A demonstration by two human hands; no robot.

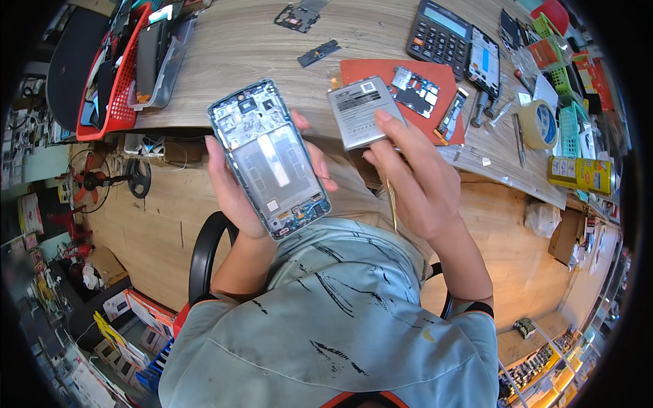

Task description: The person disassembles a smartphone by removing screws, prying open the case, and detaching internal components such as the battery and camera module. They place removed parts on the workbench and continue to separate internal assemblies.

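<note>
My left hand (235,194) grips an opened phone frame (272,163) by its edges, its inside facing up. The battery bay in the middle of the frame is bare apart from a white strip, and small circuit parts sit at both ends. In my right hand (422,180) is a flat grey phone battery (360,112), pinched between thumb and fingers, to the right of the frame and apart from it. A thin gold-coloured tool (391,207), perhaps tweezers, points down from under the right fingers. A circuit board (415,92) lies on the red mat (364,70) beyond the battery.
On the wooden desk (231,47) are a calculator (439,37), another opened phone (484,61), a tape roll (539,126) and a black strip part (319,53). A yellow can (581,175) stands at the right edge. Red basket (126,75) at left holds phones.
</note>
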